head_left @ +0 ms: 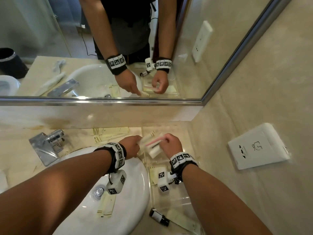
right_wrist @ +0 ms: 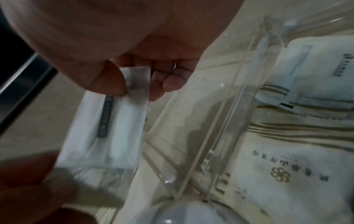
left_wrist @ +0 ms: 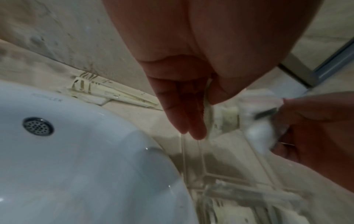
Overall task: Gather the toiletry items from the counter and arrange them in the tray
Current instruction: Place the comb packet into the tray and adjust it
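My right hand (head_left: 171,143) pinches a white sachet (head_left: 153,147) with a pink stripe by its end; in the right wrist view the thumb and fingers (right_wrist: 107,81) hold this sachet (right_wrist: 114,128) above the counter, just left of the clear acrylic tray (right_wrist: 239,106). My left hand (head_left: 133,146) is close beside it and pinches a thin cream packet (left_wrist: 208,109) between thumb and fingers (left_wrist: 184,113). The tray (head_left: 171,201) stands right of the sink, with cream packets (right_wrist: 287,166) lying in its compartments.
More cream packets (head_left: 110,133) lie behind the white sink (head_left: 132,192), and one packet (head_left: 105,207) lies inside the basin. A small dark bottle (head_left: 159,217) lies near the counter's front. The faucet (head_left: 47,145) is at left, a wall socket (head_left: 257,146) at right, the mirror behind.
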Demonstrator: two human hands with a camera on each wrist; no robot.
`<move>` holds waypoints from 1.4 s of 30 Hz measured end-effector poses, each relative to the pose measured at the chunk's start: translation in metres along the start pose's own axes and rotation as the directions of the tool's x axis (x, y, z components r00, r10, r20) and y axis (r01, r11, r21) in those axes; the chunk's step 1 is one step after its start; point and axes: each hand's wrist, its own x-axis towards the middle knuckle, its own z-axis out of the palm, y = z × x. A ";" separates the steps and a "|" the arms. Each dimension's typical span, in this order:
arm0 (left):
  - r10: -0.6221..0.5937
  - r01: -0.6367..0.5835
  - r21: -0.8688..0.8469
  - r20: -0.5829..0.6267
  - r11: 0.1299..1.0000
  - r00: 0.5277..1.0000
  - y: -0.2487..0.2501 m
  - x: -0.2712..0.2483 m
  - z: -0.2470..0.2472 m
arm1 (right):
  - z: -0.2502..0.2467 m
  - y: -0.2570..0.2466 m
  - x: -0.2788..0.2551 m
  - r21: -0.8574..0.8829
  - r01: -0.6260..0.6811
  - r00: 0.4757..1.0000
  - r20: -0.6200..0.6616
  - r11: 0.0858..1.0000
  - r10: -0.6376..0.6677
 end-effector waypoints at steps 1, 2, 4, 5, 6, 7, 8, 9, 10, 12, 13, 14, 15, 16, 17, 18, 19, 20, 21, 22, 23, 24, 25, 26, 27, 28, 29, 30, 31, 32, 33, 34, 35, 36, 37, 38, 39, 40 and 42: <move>0.012 -0.011 -0.034 0.025 0.999 1.000 0.004 -0.004 0.003 | 0.003 -0.002 -0.002 -0.008 0.024 1.000 0.019 1.000 -0.024; 0.021 -0.018 -0.059 0.044 0.998 0.999 0.008 -0.009 0.006 | 0.006 -0.004 -0.005 -0.009 0.039 0.999 0.029 0.999 -0.039; 0.032 -0.026 -0.102 0.063 0.994 0.997 0.016 -0.017 0.011 | 0.011 -0.007 -0.011 -0.007 0.049 0.998 0.026 0.999 -0.049; 0.036 -0.028 -0.119 0.063 0.993 0.997 0.018 -0.020 0.012 | 0.012 -0.008 -0.014 -0.006 0.053 0.998 0.017 0.999 -0.053; 0.039 -0.031 -0.132 0.059 0.991 0.997 0.020 -0.024 0.012 | 0.013 -0.008 -0.017 -0.005 0.057 0.998 0.009 0.998 -0.057; 0.041 -0.033 -0.143 0.055 0.989 0.998 0.021 -0.027 0.012 | 0.013 -0.008 -0.021 -0.007 0.062 0.998 0.000 0.998 -0.062; 0.048 -0.039 -0.153 0.055 0.987 0.997 0.021 -0.030 0.012 | 0.012 -0.008 -0.024 -0.008 0.065 0.998 -0.008 0.998 -0.066; 0.059 -0.049 -0.163 0.058 0.985 0.997 0.022 -0.033 0.012 | 0.011 -0.007 -0.027 -0.012 0.071 0.997 -0.012 0.997 -0.071; 0.074 -0.063 -0.172 0.057 0.983 0.996 0.023 -0.036 0.013 | 0.010 -0.007 -0.030 -0.017 0.077 0.997 -0.014 0.997 -0.077; 0.093 -0.087 -0.169 0.028 0.982 0.995 0.023 -0.039 0.015 | 0.008 -0.006 -0.035 -0.023 0.080 0.997 -0.018 0.996 -0.081; 0.097 -0.094 -0.148 0.007 0.984 0.995 0.024 -0.040 0.016 | 0.008 -0.005 -0.037 -0.019 0.074 0.997 -0.025 0.997 -0.074; 0.100 -0.100 -0.120 -0.008 0.988 0.995 0.024 -0.040 0.017 | 0.008 -0.003 -0.039 -0.019 0.064 0.997 -0.029 0.998 -0.065; 0.102 -0.103 -0.098 -0.010 0.990 0.995 0.025 -0.040 0.017 | 0.007 0.000 -0.041 -0.010 0.057 0.998 -0.024 0.998 -0.057; 0.106 -0.106 -0.083 -0.002 0.991 0.994 0.026 -0.040 0.018 | 0.006 0.002 -0.043 0.010 0.045 0.999 -0.004 0.999 -0.045; 0.112 -0.111 -0.069 0.011 0.991 0.994 0.027 -0.041 0.018 | 0.005 0.006 -0.044 0.035 0.036 0.999 0.019 0.999 -0.036; 0.120 -0.119 -0.053 0.022 0.991 0.993 0.027 -0.042 0.018 | 0.003 0.010 -0.046 0.066 0.028 0.999 0.033 0.997 -0.031; 0.125 -0.124 -0.036 0.029 0.992 0.992 0.028 -0.042 0.019 | 0.001 0.015 -0.048 0.091 0.023 0.999 0.031 0.996 -0.025; 0.128 -0.127 -0.019 0.037 0.992 0.991 0.030 -0.042 0.020 | 0.000 0.022 -0.049 0.109 0.016 1.000 0.020 0.994 -0.018; 0.126 -0.126 0.006 0.046 0.992 0.991 0.031 -0.042 0.022 | -0.002 0.027 -0.051 0.125 0.004 1.000 0.009 0.992 -0.005; 0.125 -0.127 0.041 0.053 0.991 0.991 0.033 -0.042 0.023 | -0.005 0.031 -0.053 0.146 -0.006 1.000 0.001 0.989 0.006; 0.123 -0.127 0.082 0.061 0.988 0.991 0.035 -0.042 0.026 | -0.008 0.034 -0.055 0.170 -0.010 1.000 -0.005 0.985 0.011; 0.123 -0.130 0.115 0.065 0.985 0.990 0.037 -0.042 0.029 | -0.011 0.038 -0.058 0.183 -0.013 1.000 -0.009 0.983 0.015; 0.122 -0.130 0.145 0.065 0.981 0.990 0.039 -0.042 0.033 | -0.014 0.041 -0.061 0.197 -0.015 1.000 -0.016 0.980 0.019; 0.123 -0.133 0.177 0.064 0.975 0.990 0.040 -0.041 0.037 | -0.016 0.043 -0.064 0.203 -0.018 0.999 -0.026 0.979 0.023; 0.123 -0.133 0.222 0.061 0.966 0.991 0.041 -0.041 0.042 | -0.017 0.046 -0.066 0.204 -0.028 0.998 -0.041 0.979 0.037; 0.123 -0.134 0.275 0.057 0.952 0.991 0.041 -0.040 0.046 | -0.018 0.050 -0.067 0.198 -0.049 0.996 -0.057 0.979 0.061; 0.122 -0.133 0.325 0.053 0.936 0.991 0.040 -0.040 0.050 | -0.017 0.055 -0.068 0.194 -0.074 0.993 -0.075 0.978 0.090; 0.123 -0.134 0.361 0.054 0.923 0.991 0.037 -0.039 0.054 | -0.016 0.061 -0.069 0.177 -0.103 0.989 -0.086 0.979 0.119; 0.123 -0.139 0.387 0.065 0.912 0.990 0.034 -0.039 0.057 | -0.016 0.067 -0.069 0.156 -0.131 0.986 -0.085 0.979 0.145; 0.123 -0.146 0.412 0.082 0.899 0.989 0.030 -0.039 0.060 | -0.015 0.075 -0.070 0.130 -0.160 0.983 -0.073 0.978 0.171; 0.119 -0.152 0.444 0.103 0.883 0.988 0.027 -0.040 0.063 | -0.013 0.082 -0.070 0.113 -0.182 0.980 -0.060 0.977 0.189; 0.112 -0.159 0.483 0.124 0.861 0.986 0.024 -0.042 0.064 | -0.012 0.087 -0.071 0.098 -0.204 0.977 -0.046 0.974 0.209; 0.107 -0.169 0.523 0.146 0.836 0.983 0.022 -0.043 0.065 | -0.010 0.093 -0.072 0.078 -0.226 0.972 -0.041 0.971 0.230; 0.108 -0.184 0.559 0.166 0.809 0.980 0.020 -0.045 0.066 | -0.008 0.098 -0.073 0.055 -0.254 0.966 -0.037 0.966 0.256; 0.115 -0.203 0.588 0.185 0.783 0.976 0.020 -0.047 0.067 | -0.005 0.101 -0.073 0.035 -0.287 0.957 -0.030 0.957 0.288; 0.127 -0.227 0.609 0.205 0.760 0.971 0.019 -0.050 0.068 | -0.002 0.103 -0.073 0.021 -0.319 0.947 -0.019 0.948 0.319; 0.139 -0.253 0.627 0.226 0.737 0.964 0.019 -0.052 0.068 | 0.001 0.106 -0.071 0.014 -0.345 0.939 -0.011 0.939 0.345; 0.149 -0.278 0.641 0.249 0.715 0.957 0.018 -0.052 0.070 | 0.003 0.106 -0.070 -0.005 -0.362 0.932 -0.006 0.932 0.362; 0.160 -0.319 0.659 0.291 0.681 0.943 0.019 -0.054 0.075 | 0.006 0.104 -0.068 -0.056 -0.361 0.933 -0.001 0.931 0.361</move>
